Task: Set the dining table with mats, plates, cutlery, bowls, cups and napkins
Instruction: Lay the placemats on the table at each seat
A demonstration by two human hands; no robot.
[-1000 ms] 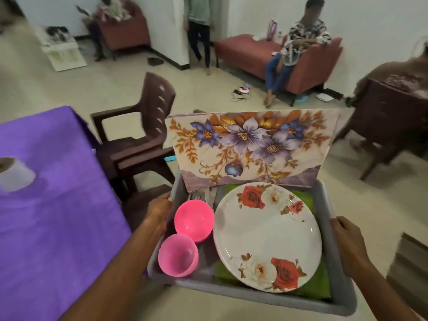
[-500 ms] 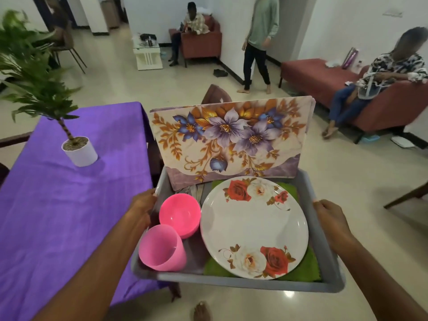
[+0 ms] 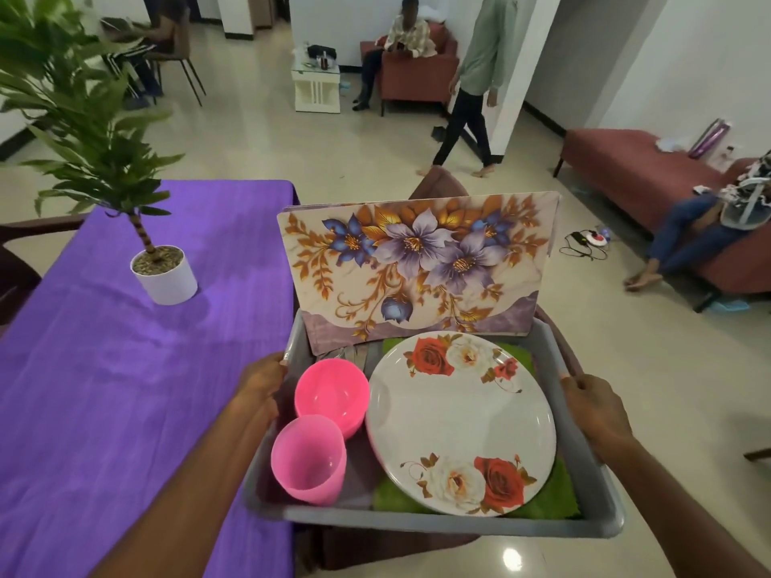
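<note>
Person carrying a grey tray (image 3: 438, 525) beside the purple-clothed table (image 3: 125, 390), left hand (image 3: 260, 383) and right hand (image 3: 592, 410) gripping opposite rims, tray holding floral mats (image 3: 417, 273) leaning upright, rose plate (image 3: 459, 423), pink bowl (image 3: 331, 394), pink cup (image 3: 308, 458), green napkins (image 3: 550, 494)

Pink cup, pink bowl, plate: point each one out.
pink cup (image 3: 308, 458), head view, inside of the mouth.
pink bowl (image 3: 332, 394), head view, inner hollow.
plate (image 3: 461, 421), head view, plain white centre.
</note>
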